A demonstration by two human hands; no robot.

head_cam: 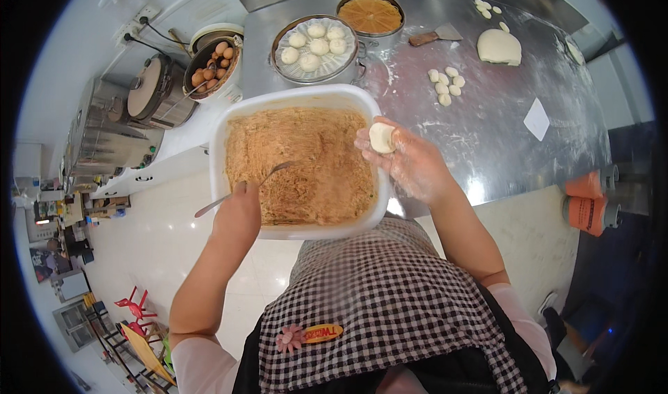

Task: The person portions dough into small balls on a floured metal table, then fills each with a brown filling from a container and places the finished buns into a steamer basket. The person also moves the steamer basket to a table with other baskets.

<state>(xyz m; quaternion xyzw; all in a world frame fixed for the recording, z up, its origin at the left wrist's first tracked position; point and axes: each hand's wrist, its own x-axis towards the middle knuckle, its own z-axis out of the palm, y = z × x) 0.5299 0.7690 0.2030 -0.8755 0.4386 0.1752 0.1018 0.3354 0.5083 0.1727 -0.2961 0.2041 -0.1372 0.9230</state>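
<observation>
My left hand (239, 211) grips the handle of a slim metal utensil (271, 172); whether its tip is a spoon or a fork is hard to tell. That tip is over the brown minced filling (302, 138) in a white plastic tub (300, 232). Beside the tub's right rim, my floury right hand (415, 159) holds a pale round piece of dough (382, 137). On the steel worktop (433, 112), beyond the right hand, lie several small dough pieces (442, 86). A large dough lump (499, 47) rests farther back.
A steamer tray (276, 65) behind the tub holds several white buns (319, 46). Next to it stands a pan with a scored orange-brown liner (369, 14). A wooden-handled scraper (436, 35) and a white card-like scraper (536, 120) lie right. Left are a pot of eggs (213, 70) and a lidded cooker (148, 86).
</observation>
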